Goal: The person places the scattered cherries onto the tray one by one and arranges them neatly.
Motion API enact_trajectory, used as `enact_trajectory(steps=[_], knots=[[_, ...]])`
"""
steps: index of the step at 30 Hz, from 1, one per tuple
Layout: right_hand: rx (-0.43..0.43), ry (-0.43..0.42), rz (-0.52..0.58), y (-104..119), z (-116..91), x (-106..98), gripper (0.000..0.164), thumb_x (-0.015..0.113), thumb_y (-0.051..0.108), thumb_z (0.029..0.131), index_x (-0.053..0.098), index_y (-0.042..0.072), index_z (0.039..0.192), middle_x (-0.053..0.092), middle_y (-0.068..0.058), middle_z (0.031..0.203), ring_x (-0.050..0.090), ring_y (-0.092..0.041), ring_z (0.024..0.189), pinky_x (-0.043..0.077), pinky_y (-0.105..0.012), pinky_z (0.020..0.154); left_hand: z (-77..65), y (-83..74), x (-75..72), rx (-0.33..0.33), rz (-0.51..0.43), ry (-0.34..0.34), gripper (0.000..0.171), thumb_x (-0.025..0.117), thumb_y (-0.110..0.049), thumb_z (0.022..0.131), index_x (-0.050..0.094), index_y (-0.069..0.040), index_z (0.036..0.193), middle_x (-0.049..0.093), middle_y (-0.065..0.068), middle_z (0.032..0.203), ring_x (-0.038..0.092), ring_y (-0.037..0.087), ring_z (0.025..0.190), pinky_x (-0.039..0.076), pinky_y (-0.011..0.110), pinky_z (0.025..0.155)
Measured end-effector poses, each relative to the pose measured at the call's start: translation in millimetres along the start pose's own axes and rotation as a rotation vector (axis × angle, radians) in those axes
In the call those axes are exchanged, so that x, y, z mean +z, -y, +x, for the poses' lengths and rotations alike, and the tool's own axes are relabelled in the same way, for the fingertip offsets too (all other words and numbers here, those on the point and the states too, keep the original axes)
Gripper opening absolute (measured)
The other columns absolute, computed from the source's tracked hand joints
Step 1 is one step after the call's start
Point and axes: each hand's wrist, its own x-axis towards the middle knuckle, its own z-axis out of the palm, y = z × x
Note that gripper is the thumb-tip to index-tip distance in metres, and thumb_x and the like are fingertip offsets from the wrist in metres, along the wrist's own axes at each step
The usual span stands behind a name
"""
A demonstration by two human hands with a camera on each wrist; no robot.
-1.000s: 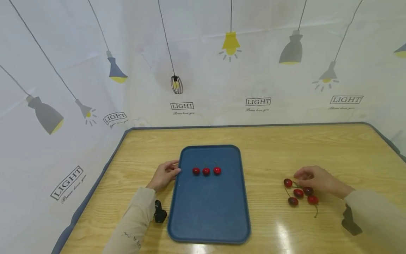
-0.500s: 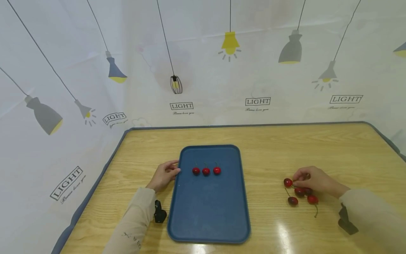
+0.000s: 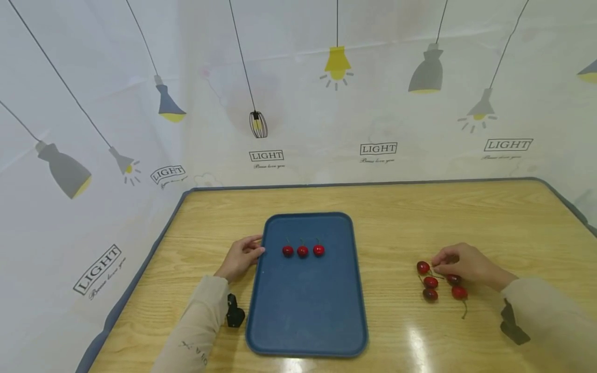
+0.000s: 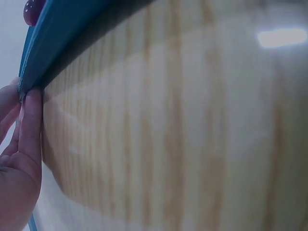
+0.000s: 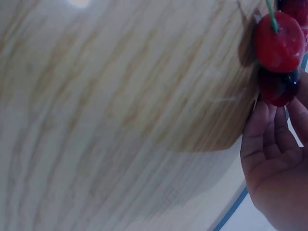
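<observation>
My left hand (image 3: pixel 240 257) rests against the left edge of a blue tray (image 3: pixel 305 311), thumb and fingertips at its rim. Three red cherries (image 3: pixel 302 251) with stems lie in a row toward the tray's far end. To the right of the tray, my right hand (image 3: pixel 468 265) reaches over a small cluster of cherries, thumb and forefinger pinching at a stem beside the middle cherry (image 3: pixel 430 282). Around it lie a far cherry (image 3: pixel 423 267), a dark near one (image 3: pixel 430 295) and a bright red one (image 3: pixel 459 292). A dark cherry (image 5: pixel 279 87) shows right at the right fingertips.
The tray lies on a wood-grain table (image 3: pixel 392 223) with a blue border. Behind it stands a white wall covering (image 3: pixel 308 103) printed with lamps. A black wrist device (image 3: pixel 235 312) sits beside the left sleeve, close to the tray's edge.
The right fingertips moved in to the stems, then drew slightly back right. The middle cherry of the cluster shifted left, lining up between two others. My left hand and the tray cherries stayed put.
</observation>
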Motion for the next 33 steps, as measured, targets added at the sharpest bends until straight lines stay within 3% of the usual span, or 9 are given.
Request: enact_trajectory(steps=[10, 19, 25, 33], knots=[[0.02, 0.014, 0.006, 0, 1, -1, 0.012, 0.064, 0.013, 0.08, 0.065, 0.004, 0.087, 0.062, 0.0, 0.08, 0.054, -0.009, 0.07, 0.046, -0.023, 0.061, -1.6, -3.5, 0.7, 0.013, -0.023, -0.003, 0.044, 0.055, -0.004, 0.087, 0.043, 0.003, 0.128, 0.052, 0.02, 0.099, 0.056, 0.02, 0.08, 0.052, 0.033, 0.069], [0.023, 0.014, 0.037, -8, 4, -3, 0.015, 0.061, 0.01, 0.082, 0.065, 0.0, 0.092, 0.063, -0.006, 0.086, 0.055, -0.012, 0.073, 0.047, -0.023, 0.06, 1.6, 3.8, 0.8, 0.012, -0.015, -0.019, 0.043, 0.055, -0.005, 0.087, 0.045, 0.0, 0.128, 0.053, 0.016, 0.098, 0.056, 0.016, 0.078, 0.052, 0.031, 0.068], [0.006, -0.019, 0.024, -4, 4, -7, 0.014, 0.061, 0.011, 0.083, 0.065, 0.002, 0.093, 0.063, -0.006, 0.089, 0.055, -0.015, 0.077, 0.047, -0.026, 0.065, 1.9, 4.4, 1.7, 0.015, -0.005, -0.02, 0.043, 0.055, -0.005, 0.087, 0.044, 0.001, 0.128, 0.053, 0.016, 0.098, 0.056, 0.016, 0.078, 0.052, 0.03, 0.068], [0.04, -0.026, 0.099, 4, 7, -12, 0.022, 0.059, 0.01, 0.084, 0.06, -0.005, 0.1, 0.062, -0.011, 0.089, 0.056, -0.018, 0.076, 0.048, -0.025, 0.062, 1.2, 2.9, 1.8, -0.007, 0.005, -0.029, 0.043, 0.056, -0.006, 0.087, 0.045, -0.002, 0.129, 0.054, 0.015, 0.098, 0.056, 0.017, 0.079, 0.052, 0.031, 0.069]])
